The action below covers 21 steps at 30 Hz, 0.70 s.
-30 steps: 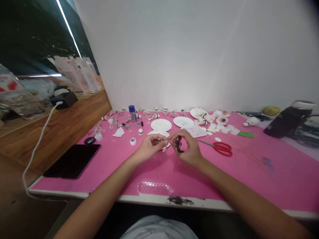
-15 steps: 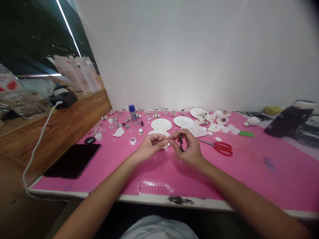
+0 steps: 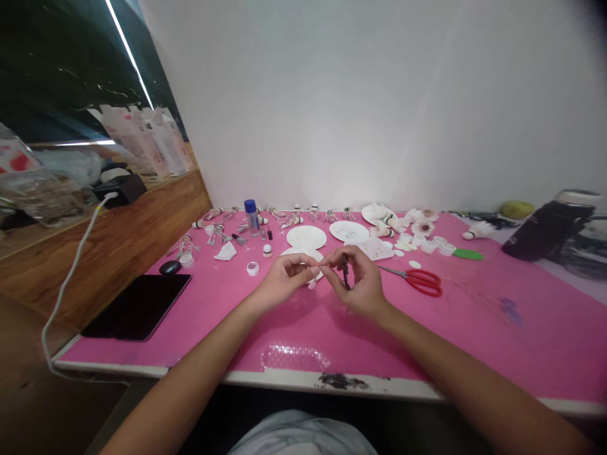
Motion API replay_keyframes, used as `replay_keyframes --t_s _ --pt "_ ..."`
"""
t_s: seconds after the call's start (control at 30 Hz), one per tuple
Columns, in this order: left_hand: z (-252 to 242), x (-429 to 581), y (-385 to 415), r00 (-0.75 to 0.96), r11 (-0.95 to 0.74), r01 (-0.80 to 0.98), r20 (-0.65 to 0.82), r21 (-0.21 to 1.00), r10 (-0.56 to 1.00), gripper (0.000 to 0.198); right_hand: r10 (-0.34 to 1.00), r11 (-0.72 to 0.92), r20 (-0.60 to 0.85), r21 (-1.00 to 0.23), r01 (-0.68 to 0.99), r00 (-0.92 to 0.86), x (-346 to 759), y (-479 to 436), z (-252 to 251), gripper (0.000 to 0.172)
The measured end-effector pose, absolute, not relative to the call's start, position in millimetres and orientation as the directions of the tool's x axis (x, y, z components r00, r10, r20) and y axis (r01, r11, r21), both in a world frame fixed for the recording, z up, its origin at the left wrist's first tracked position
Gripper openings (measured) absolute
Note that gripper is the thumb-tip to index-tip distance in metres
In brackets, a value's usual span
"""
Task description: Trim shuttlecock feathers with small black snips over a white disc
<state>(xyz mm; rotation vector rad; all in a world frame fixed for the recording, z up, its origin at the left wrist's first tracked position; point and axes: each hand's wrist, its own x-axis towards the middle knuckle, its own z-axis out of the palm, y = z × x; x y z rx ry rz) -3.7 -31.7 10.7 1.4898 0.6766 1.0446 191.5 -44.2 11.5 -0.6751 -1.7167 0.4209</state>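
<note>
Both my hands meet over the middle of the pink table (image 3: 294, 328). My left hand (image 3: 283, 282) is pinched closed on a tiny pale piece too small to name. My right hand (image 3: 360, 283) is closed round a small black tool (image 3: 346, 272), its fingertips touching those of the left. A white paper disc (image 3: 303, 254) lies just behind my hands. Red-handled scissors (image 3: 422, 280) rest on the table a little to the right of my right hand.
A black tablet (image 3: 137, 306) and a black mouse (image 3: 169, 267) lie at the left. A blue-capped bottle (image 3: 251, 217), small figures, white discs and shuttlecock parts line the back. A dark bag (image 3: 545, 231) sits far right. A white cable (image 3: 71, 272) hangs at the left.
The black tool in my right hand has turned more upright and moved slightly. Both hands stay in the same spot.
</note>
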Motion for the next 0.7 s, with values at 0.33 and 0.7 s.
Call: replay_keyframes --t_s 0.33,0.7 --pt "0 0 -32 0.242 -0.362 0.029 0.345 0.932 0.907 0.03 0.691 0.719 0.714 -0.663 0.21 -0.111 187 -46 11 0.02" --pt "37 -33 -60 0.208 -0.585 0.205 0.55 0.784 0.809 0.021 0.718 0.683 0.686 -0.665 0.302 -0.116 191 -42 15 0.015"
